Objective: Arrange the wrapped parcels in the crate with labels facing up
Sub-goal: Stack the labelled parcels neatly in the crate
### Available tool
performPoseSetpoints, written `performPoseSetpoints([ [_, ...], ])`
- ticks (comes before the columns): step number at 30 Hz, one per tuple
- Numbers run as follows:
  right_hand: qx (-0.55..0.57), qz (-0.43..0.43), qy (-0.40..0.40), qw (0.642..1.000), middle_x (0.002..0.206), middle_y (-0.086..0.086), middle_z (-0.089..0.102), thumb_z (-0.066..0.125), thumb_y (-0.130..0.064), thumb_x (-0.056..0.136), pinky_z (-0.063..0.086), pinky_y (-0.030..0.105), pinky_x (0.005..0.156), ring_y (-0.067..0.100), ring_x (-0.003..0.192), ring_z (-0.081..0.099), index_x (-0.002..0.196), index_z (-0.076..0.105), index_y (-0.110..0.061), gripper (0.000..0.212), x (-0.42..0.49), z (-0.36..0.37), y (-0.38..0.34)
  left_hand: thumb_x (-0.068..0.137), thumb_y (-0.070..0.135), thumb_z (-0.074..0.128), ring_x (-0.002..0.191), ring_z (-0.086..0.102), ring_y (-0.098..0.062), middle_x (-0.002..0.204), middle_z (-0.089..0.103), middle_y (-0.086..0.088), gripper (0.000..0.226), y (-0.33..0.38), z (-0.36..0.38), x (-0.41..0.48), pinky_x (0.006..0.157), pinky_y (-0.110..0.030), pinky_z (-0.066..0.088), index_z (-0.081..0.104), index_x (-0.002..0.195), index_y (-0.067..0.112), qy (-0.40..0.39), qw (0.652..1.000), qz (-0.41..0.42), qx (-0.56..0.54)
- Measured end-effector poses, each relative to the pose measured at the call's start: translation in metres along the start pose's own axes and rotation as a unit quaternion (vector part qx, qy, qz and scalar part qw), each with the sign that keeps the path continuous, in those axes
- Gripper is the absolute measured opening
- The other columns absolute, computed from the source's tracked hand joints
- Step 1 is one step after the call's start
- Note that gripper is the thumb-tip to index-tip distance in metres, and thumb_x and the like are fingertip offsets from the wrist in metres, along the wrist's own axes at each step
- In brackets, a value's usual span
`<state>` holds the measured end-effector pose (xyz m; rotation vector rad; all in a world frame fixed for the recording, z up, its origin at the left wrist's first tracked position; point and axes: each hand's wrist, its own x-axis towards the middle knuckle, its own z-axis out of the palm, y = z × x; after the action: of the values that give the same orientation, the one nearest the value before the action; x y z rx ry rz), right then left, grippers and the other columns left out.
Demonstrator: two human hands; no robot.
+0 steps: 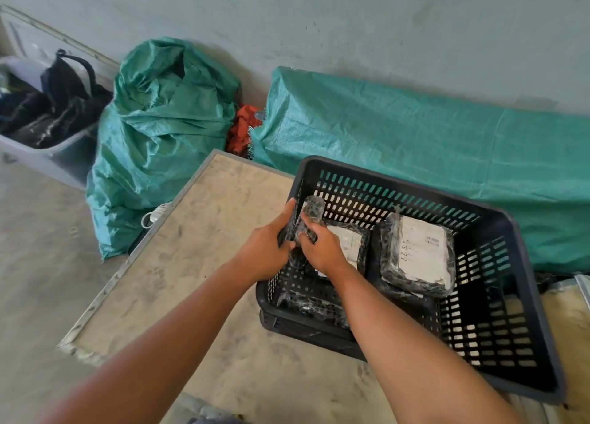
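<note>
Both hands, left (266, 251) and right (321, 248), are gripping one upright parcel (308, 222) at the crate's (498, 327) left wall, fingers wrapped around it; its label seems hidden.

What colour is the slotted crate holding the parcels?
Black, or very dark grey: the crate shows clearly in the head view, the only one.

The white label (421, 248) on the right-hand wrapped parcel (418, 260) in the crate (510, 264) carries a barcode and printed lines too small to read.
</note>
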<state>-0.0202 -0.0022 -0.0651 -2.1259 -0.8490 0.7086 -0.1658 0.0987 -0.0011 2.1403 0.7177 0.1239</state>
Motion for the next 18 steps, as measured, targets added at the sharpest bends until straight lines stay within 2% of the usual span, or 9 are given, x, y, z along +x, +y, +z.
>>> performPoseSetpoints([
  [3,-0.006,-0.007,0.003,1.0,0.151,0.004,0.055,0.075,-0.066,0.079,0.04,0.025,0.111,0.019,0.139,0.051,0.158,0.041,-0.026,0.095,-0.008,-0.003,0.004,0.097,0.024,0.06,0.12,0.061,-0.02,0.143,0.058,0.001,0.086,-0.004,0.0,0.002,0.086,-0.014,0.039,0.004,0.154,0.056,-0.009,1.0,-0.003,-0.01],
  [4,-0.013,-0.008,0.003,1.0,0.15,0.004,0.056,0.079,-0.062,0.076,0.039,0.022,0.109,0.018,0.138,0.052,0.159,0.04,-0.024,0.099,-0.01,-0.004,0.005,0.096,0.023,0.061,0.121,0.06,-0.02,0.143,0.058,0.002,0.088,-0.004,-0.001,0.003,0.085,-0.011,0.039,0.004,0.154,0.057,-0.011,1.0,-0.007,-0.01],
  [6,-0.011,0.001,0.012,1.0,0.147,0.005,0.059,0.085,-0.04,0.083,0.036,0.01,0.101,0.017,0.134,0.056,0.159,0.039,-0.021,0.09,-0.01,-0.003,0.008,0.095,0.022,0.062,0.12,0.06,-0.019,0.143,0.058,0.003,0.089,-0.004,-0.001,0.003,0.08,-0.005,0.037,0.005,0.152,0.059,-0.011,1.0,-0.014,-0.012],
  [8,0.007,0.004,0.032,0.999,0.141,0.007,0.063,0.082,-0.024,0.086,0.036,-0.004,0.087,0.013,0.124,0.061,0.158,0.039,-0.017,0.084,-0.01,-0.005,0.009,0.094,0.021,0.063,0.118,0.059,-0.015,0.143,0.058,0.004,0.089,-0.002,-0.002,0.003,0.082,-0.009,0.037,0.008,0.152,0.06,-0.01,1.0,-0.019,-0.022],
  [9,0.018,0.005,0.042,0.999,0.139,0.008,0.064,0.08,-0.02,0.087,0.037,-0.005,0.082,0.01,0.118,0.061,0.158,0.04,-0.015,0.082,-0.01,-0.006,0.009,0.093,0.022,0.063,0.116,0.058,-0.013,0.143,0.058,0.005,0.088,-0.001,-0.003,0.003,0.085,-0.013,0.038,0.009,0.151,0.06,-0.009,0.999,-0.021,-0.023],
  [11,0.037,0.007,0.055,0.998,0.138,0.007,0.065,0.076,-0.018,0.089,0.044,0.006,0.084,0.008,0.112,0.062,0.157,0.043,-0.014,0.076,-0.011,-0.01,0.008,0.093,0.023,0.062,0.107,0.056,-0.008,0.141,0.058,0.005,0.087,0.001,-0.003,0.002,0.083,-0.013,0.039,0.011,0.151,0.061,-0.004,0.999,-0.025,-0.025],
  [13,0.056,0.01,0.056,0.997,0.133,0.003,0.067,0.072,-0.021,0.092,0.049,0.015,0.082,0.005,0.102,0.064,0.155,0.046,-0.016,0.069,-0.013,-0.017,0.006,0.092,0.022,0.062,0.102,0.054,-0.006,0.14,0.059,0.005,0.086,0.002,-0.004,0.002,0.075,-0.008,0.037,0.012,0.151,0.061,-0.002,0.999,-0.028,-0.025],
  [16,0.067,0.0,0.041,0.997,0.116,-0.001,0.07,0.067,-0.022,0.094,0.044,0.013,0.053,0.002,0.052,0.048,0.153,0.05,-0.024,0.061,-0.017,-0.032,0.013,0.092,0.022,0.061,0.102,0.059,-0.011,0.136,0.063,0.002,0.084,0.002,-0.004,-0.001,0.08,-0.016,0.041,0.014,0.152,0.06,0.003,0.999,-0.027,-0.029],
  [18,0.06,-0.007,0.038,0.997,0.118,0.0,0.073,0.067,-0.024,0.094,0.043,0.017,0.045,0.006,0.042,0.04,0.151,0.053,-0.029,0.059,-0.02,-0.044,0.019,0.093,0.024,0.061,0.101,0.061,-0.015,0.13,0.065,0.001,0.082,0.0,-0.004,0.0,0.084,-0.022,0.044,0.016,0.151,0.06,0.011,0.999,-0.031,-0.038],
])
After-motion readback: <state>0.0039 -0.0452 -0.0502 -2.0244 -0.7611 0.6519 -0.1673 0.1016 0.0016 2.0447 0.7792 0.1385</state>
